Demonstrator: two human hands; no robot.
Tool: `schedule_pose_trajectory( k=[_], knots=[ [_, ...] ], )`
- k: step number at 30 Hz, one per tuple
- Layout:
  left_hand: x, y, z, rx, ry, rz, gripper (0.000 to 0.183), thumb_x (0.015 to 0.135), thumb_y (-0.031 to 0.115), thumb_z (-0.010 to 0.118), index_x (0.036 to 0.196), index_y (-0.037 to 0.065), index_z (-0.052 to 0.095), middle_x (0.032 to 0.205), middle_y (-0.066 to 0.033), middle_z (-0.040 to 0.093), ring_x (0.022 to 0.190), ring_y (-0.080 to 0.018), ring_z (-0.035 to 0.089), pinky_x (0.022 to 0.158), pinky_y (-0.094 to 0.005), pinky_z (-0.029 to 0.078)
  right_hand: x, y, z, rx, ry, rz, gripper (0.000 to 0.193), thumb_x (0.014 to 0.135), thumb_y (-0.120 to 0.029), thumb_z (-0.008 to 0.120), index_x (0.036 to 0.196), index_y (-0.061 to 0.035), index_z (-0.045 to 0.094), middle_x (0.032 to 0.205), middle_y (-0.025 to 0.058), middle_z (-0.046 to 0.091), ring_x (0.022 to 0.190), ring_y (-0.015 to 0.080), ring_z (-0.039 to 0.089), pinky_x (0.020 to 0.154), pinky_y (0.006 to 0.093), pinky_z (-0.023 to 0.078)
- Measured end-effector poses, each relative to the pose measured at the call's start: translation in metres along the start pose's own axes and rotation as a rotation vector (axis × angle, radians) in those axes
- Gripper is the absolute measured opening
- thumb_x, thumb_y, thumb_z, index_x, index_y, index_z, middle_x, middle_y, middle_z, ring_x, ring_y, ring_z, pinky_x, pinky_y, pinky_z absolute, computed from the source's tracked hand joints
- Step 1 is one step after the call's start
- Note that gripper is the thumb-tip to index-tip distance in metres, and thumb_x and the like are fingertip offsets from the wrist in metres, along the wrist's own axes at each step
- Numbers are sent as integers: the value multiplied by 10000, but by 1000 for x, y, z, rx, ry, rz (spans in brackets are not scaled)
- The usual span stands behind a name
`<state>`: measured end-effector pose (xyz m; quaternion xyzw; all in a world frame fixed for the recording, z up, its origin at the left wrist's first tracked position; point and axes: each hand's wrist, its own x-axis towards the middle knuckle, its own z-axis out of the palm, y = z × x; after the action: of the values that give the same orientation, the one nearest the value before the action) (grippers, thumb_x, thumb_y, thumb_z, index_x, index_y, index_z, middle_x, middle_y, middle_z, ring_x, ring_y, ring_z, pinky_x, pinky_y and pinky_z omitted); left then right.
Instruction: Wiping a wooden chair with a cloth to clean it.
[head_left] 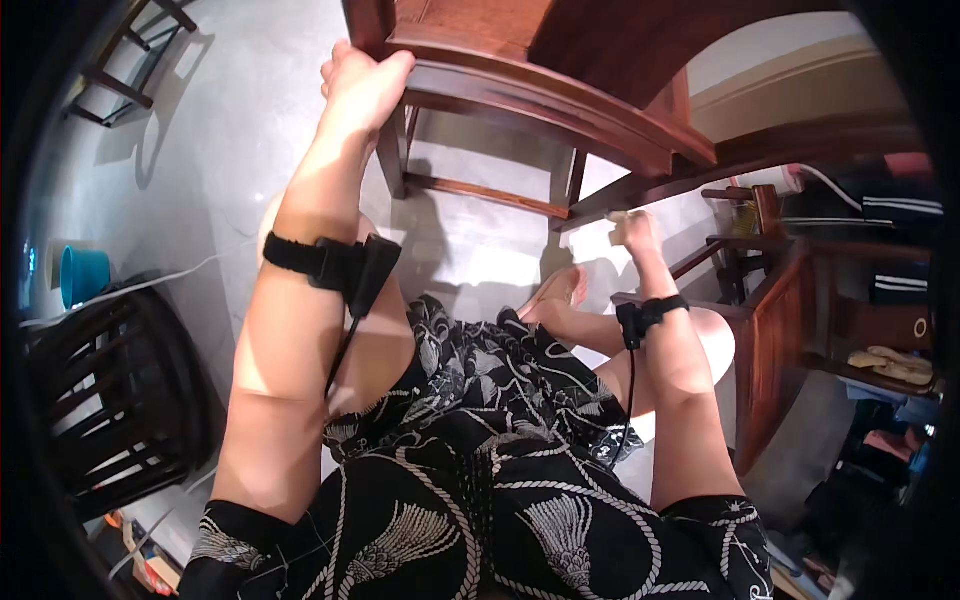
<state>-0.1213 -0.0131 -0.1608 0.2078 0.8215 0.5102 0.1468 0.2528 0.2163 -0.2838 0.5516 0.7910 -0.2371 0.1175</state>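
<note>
A reddish-brown wooden chair (470,28) stands in front of me, with its seat edge, legs and a low stretcher in view. At the chair's left corner, my left hand (365,82) is closed round the wood; part of its fingers is hidden behind the edge. My right hand (643,236) is lower and to the right, beside a dark wooden bar of the chair. Its fingers are closed on a small pale yellowish piece (618,226), too small to name for certain. Both forearms wear black straps with a small device and a cable.
A dark slatted chair (125,390) and a blue bucket (84,276) are at the left. Another wooden stool (120,85) stands far left. To the right are a reddish wooden cabinet (775,340) and shelves with clothes. A white cable (150,278) crosses the grey floor.
</note>
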Motion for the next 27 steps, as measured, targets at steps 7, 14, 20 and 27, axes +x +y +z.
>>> schedule_pose_trajectory(
  k=[7, 14, 20, 27],
  knots=[
    [-43, 12, 10, 99, 77, -65, 1051, 711, 317, 692, 1461, -100, 86, 1444, -302, 238, 1356, -405, 249, 1117, -416, 273, 15, 44, -87, 1285, 695, -282, 282, 953, -113, 417, 1141, 14, 584, 1042, 86, 629, 968, 179, 601, 854, 316, 482],
    [-70, 0, 27, -335, -46, 92, 806, 786, 409, 720, 1339, -67, 377, 1163, -176, 568, 1039, -224, 533, 933, -335, 406, -16, -36, -145, 1784, 393, -515, 390, 978, -311, 461, 1200, -16, 586, 1120, 70, 632, 1018, 202, 603, 912, 335, 462],
    [-140, -6, 112, -734, -457, -655, 1282, 714, 864, 455, 1491, -3, -82, 1556, -255, 53, 1421, -309, 224, 1117, -428, 199, -31, -35, -137, 1730, 494, -590, 398, 1002, -351, 385, 1154, -41, 585, 1033, 61, 649, 951, 191, 618, 857, 314, 475],
    [-101, -39, 142, -1010, -572, -347, 1176, 733, 868, 375, 1515, 119, -86, 1579, -185, -70, 1463, -329, -33, 1146, -509, -35, -92, -44, -113, 1763, 570, -530, 389, 1016, -345, 362, 1139, -38, 566, 1012, 62, 634, 897, 186, 617, 802, 315, 482]
  ],
)
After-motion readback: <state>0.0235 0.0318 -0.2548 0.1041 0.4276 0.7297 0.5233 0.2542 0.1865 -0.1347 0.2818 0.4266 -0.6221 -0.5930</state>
